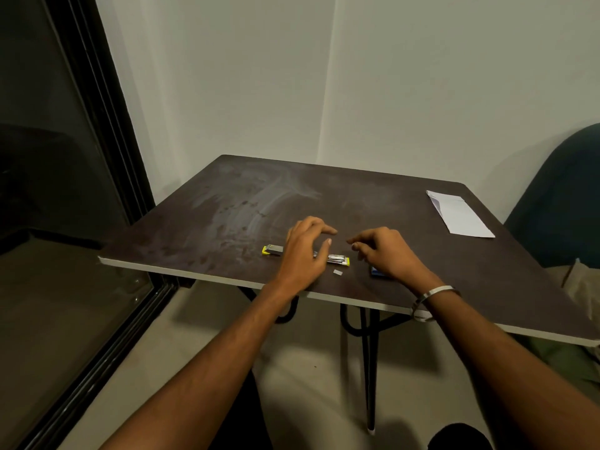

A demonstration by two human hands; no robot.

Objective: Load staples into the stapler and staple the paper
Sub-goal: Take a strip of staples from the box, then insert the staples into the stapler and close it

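The stapler [337, 259], yellow at both ends with its metal channel showing, lies opened out flat near the table's front edge. My left hand [303, 251] hovers over its middle with fingers spread and hides that part. My right hand [380, 250] is just right of it, thumb and forefinger pinched together; whether anything tiny sits between them is too small to tell. A small pale strip of staples [337, 272] lies on the table in front of the stapler. A blue staple box [376, 272] peeks out from under my right wrist. The folded white paper [459, 216] lies at the far right.
The dark table [227, 222] stands in a corner with white walls behind it. A dark glass door frame [107, 141] runs along the left. A dark green chair [558, 196] stands beyond the right edge. The table's black legs [368, 368] show below.
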